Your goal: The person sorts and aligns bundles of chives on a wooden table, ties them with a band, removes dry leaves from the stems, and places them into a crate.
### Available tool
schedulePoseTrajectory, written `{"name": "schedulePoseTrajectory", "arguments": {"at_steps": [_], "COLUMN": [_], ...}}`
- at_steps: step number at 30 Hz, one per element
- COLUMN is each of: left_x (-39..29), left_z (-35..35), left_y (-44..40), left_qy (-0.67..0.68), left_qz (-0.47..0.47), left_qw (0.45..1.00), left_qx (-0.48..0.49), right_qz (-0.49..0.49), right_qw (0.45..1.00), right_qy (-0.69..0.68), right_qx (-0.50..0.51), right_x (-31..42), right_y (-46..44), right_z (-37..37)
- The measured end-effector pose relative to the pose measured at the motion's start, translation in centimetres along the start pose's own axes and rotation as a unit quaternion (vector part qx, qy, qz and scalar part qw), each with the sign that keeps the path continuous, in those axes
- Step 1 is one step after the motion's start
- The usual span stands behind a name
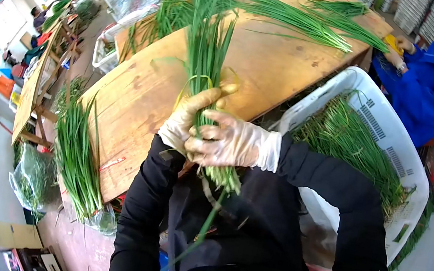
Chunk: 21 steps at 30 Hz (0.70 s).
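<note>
A bundle of green chives (205, 61) stands upright in front of my chest, leaves pointing away and pale cut ends toward me. My left hand (180, 120), in a whitish glove, is wrapped round its lower part from the left. My right hand (230, 141), gloved too, closes over the stems from the right, fingers curled round them. A thin yellow band (201, 77) shows at the bundle just above my left hand; I cannot tell if it is fastened. Below the stem ends, a loose long leaf (203, 232) hangs against my dark apron.
The wooden table (138, 87) carries more chives (301, 20) at its far end. A chive pile (77, 154) lies on its left edge. To my right stands a white crate (419, 188) of chives. Co-workers in blue (429, 86) sit at the right and far side.
</note>
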<state>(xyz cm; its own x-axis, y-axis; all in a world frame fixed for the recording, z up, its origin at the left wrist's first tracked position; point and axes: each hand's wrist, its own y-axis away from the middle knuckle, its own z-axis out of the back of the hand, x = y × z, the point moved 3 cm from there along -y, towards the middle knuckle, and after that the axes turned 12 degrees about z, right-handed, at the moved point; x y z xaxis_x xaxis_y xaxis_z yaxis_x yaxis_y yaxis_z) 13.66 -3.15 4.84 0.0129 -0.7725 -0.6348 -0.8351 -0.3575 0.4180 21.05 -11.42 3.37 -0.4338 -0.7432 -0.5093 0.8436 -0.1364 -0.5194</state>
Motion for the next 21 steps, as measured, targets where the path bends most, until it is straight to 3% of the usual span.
{"name": "schedulePoseTrajectory", "arguments": {"at_steps": [3, 5, 7, 10, 11, 15, 16, 17, 19, 20, 21], "left_x": [-2.1, -1.8, -1.3, 0.0, 0.5, 2.0, 2.0, 1.3, 0.0, -1.4, -3.3], "left_z": [3.2, 5.4, 5.6, 3.5, 2.6, 1.7, 1.0, 0.7, 0.0, -2.1, -3.0], "left_y": [-0.5, -0.2, 0.3, 1.7, 1.8, -0.5, -0.6, -1.0, -1.6, -0.3, 0.3], "left_qy": [-0.138, -0.128, -0.131, -0.17, -0.166, -0.244, -0.215, -0.187, -0.129, -0.187, -0.22], "left_qz": [-0.208, -0.229, -0.259, -0.211, -0.193, -0.265, -0.25, -0.253, -0.258, -0.297, -0.369], "left_qw": [0.968, 0.961, 0.954, 0.959, 0.963, 0.932, 0.942, 0.948, 0.957, 0.932, 0.899], "left_qx": [-0.036, -0.091, -0.077, -0.086, -0.083, -0.04, -0.064, -0.04, 0.01, -0.091, -0.086], "right_qz": [-0.063, -0.144, -0.211, -0.499, -0.545, -0.52, -0.509, -0.495, -0.532, -0.475, -0.492], "right_qw": [0.981, 0.942, 0.847, 0.645, 0.611, 0.614, 0.624, 0.618, 0.612, 0.611, 0.65], "right_qy": [-0.038, -0.221, -0.483, -0.578, -0.56, -0.538, -0.524, -0.502, -0.435, -0.479, -0.442], "right_qx": [0.178, 0.209, 0.061, -0.024, -0.126, -0.249, -0.278, -0.346, -0.391, -0.414, -0.374], "right_x": [0.2, -0.3, -1.5, -5.3, -5.8, -7.4, -7.8, -8.6, -10.8, -11.9, -13.0], "right_y": [1.5, 2.0, 4.7, 6.0, 5.5, 0.9, -1.3, -2.9, -4.7, -5.7, -6.9], "right_z": [-0.9, 0.5, -0.3, 1.4, 1.7, 2.8, 3.9, 4.4, 5.4, 6.1, 7.5]}}
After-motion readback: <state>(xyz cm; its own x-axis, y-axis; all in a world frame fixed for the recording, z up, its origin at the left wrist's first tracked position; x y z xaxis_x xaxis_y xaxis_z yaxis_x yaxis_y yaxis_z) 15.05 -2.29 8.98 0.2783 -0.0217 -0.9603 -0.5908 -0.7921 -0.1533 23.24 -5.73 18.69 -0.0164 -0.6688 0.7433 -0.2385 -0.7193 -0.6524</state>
